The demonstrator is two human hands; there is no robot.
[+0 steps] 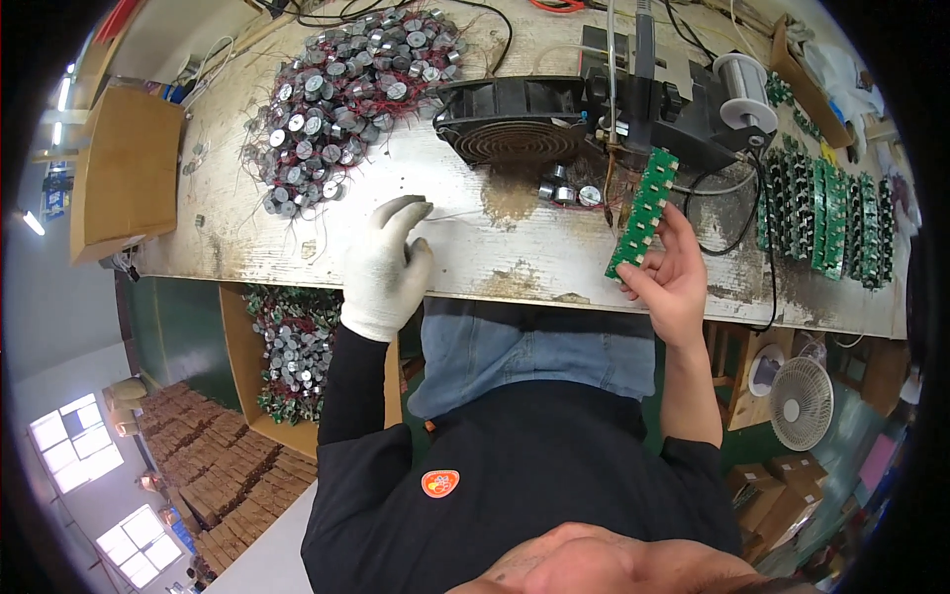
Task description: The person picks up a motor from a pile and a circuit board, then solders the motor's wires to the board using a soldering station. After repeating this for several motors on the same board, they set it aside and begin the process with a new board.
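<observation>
In my bare right hand (673, 272) is a long green circuit board (648, 210), pinched near its lower end between thumb and fingers. Small pale parts sit in a row along it. The board's upper end is beside the soldering stand (645, 99) and its upright rod. My left hand (386, 267), in a white glove, hovers at the table's near side, its fingers curved and the thumb apart from them. A thin pale line runs right from its fingertips; whether it is a wire or a mark on the table cannot be told. Several small silver motors (569, 188) lie by the black fan.
A large heap of silver motors with red wires (346, 99) covers the back left. Behind the hands stands a black fan (510, 124). A solder spool (744, 91) and rows of green boards (826, 218) are at right. Left are a cardboard box (129, 168) and a filled carton (242, 361) below.
</observation>
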